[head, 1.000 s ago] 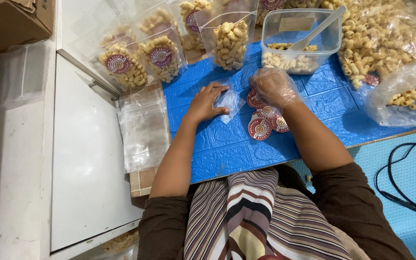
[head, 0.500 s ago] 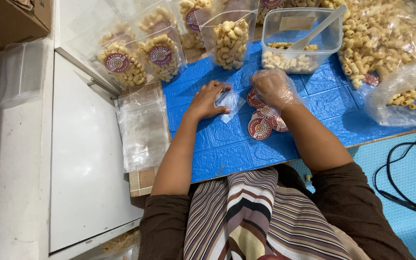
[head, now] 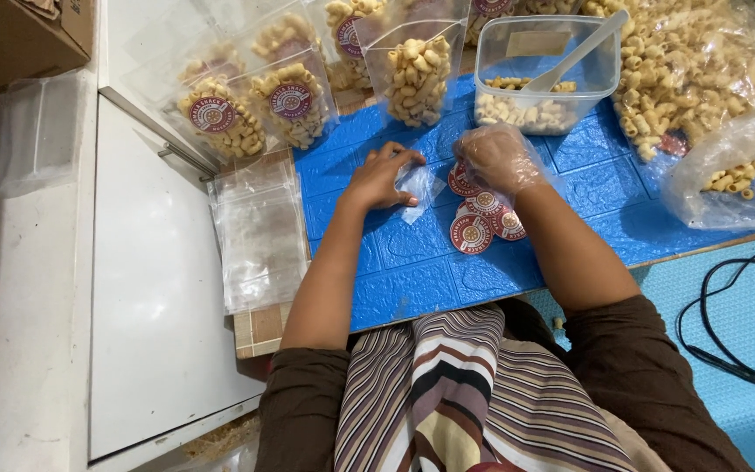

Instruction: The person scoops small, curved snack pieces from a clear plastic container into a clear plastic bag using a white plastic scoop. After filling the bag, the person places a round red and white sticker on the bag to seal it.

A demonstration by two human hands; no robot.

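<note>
The left hand is pressing a small clear plastic piece down on the blue mat of the worktop, its grip closed on the piece's edge with curled fingers. The right hand, wearing a thin clear glove, is resting closed over the round red stickers, just beside the plastic piece; whether it is pinching one, I cannot tell. Compared with the earlier pictures, almost nothing is changing: both hands are staying in the same place, so the work with the sticker seems to be pausing at a fine step. Behind the hands, a clear tub with a white scoop and filled snack pouches are standing unchanged.
</note>
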